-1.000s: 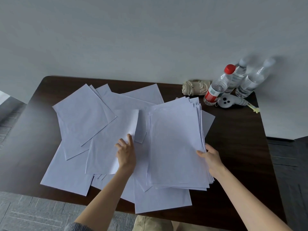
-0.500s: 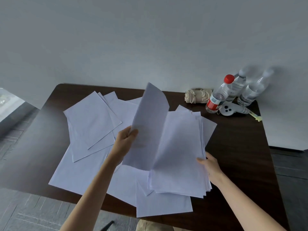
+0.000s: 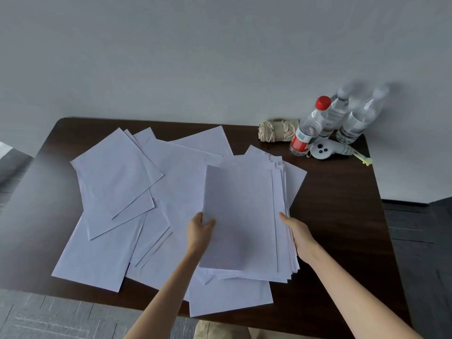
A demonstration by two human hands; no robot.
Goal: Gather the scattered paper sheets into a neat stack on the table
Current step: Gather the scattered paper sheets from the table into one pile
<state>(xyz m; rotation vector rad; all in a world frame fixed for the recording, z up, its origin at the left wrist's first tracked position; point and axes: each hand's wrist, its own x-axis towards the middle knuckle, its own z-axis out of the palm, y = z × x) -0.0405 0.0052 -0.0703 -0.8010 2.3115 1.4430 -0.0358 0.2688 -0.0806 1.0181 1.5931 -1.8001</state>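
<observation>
While the left hand (image 3: 199,231) pinches the left edge of a single sheet (image 3: 238,216) over the paper stack (image 3: 279,192), the right hand (image 3: 298,236) grips its right edge | loose sheets (image 3: 115,182) lie spread left on the dark table (image 3: 342,216).

Off at the far right I see a red-capped bottle (image 3: 309,126), a second clear bottle (image 3: 336,116) behind it and a third bottle (image 3: 354,123) beside that, all near the grey wall (image 3: 171,57). A rolled beige cloth (image 3: 276,130) lies just left of them. A white handheld device (image 3: 325,149) with dark buttons lies in front.

left hand (image 3: 199,231) bare | right hand (image 3: 298,234) bare | forearms (image 3: 166,289) uncovered | tan garment (image 3: 220,331) at bottom edge
</observation>
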